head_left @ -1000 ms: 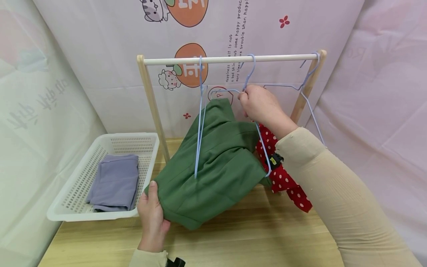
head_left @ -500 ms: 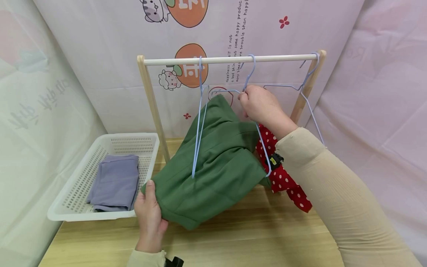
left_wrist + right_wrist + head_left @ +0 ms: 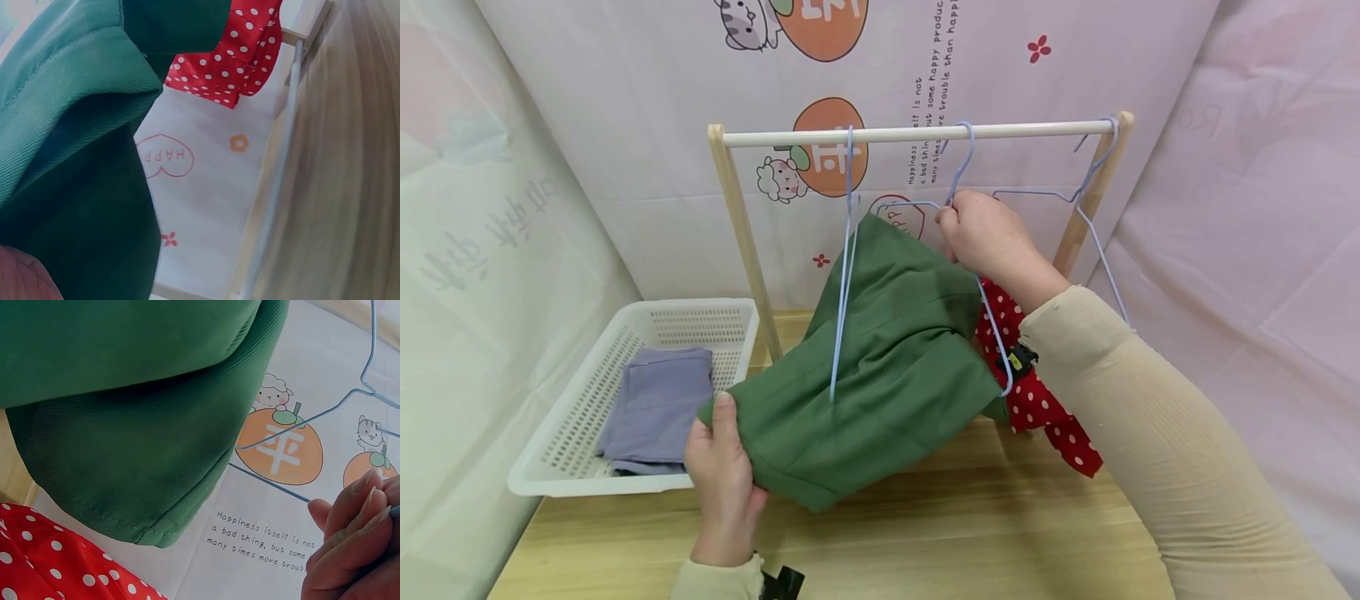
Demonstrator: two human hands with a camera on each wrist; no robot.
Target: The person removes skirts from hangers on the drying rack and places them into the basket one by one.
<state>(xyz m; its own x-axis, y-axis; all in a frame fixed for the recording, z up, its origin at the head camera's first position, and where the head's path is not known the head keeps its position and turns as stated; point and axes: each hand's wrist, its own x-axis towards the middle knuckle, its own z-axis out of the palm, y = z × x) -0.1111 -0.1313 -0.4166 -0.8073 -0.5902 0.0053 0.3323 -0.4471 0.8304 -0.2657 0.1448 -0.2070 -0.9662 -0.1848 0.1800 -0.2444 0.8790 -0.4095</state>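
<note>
Left grip (image 3: 722, 479) is pinching green garment (image 3: 887, 358) by its edge; right grip (image 3: 988, 237) is clasping blue hanger (image 3: 992, 325) on white rail (image 3: 1037, 131); red dotted cloth (image 3: 1037, 407) is showing behind.

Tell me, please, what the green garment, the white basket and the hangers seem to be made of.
Green garment: matt, twill-like fabric, from its fine diagonal ribs; fibre unclear. White basket: probably smooth plastic, from its regular slots. Hangers: perhaps coated metal, from thin, evenly blue wire.
</note>
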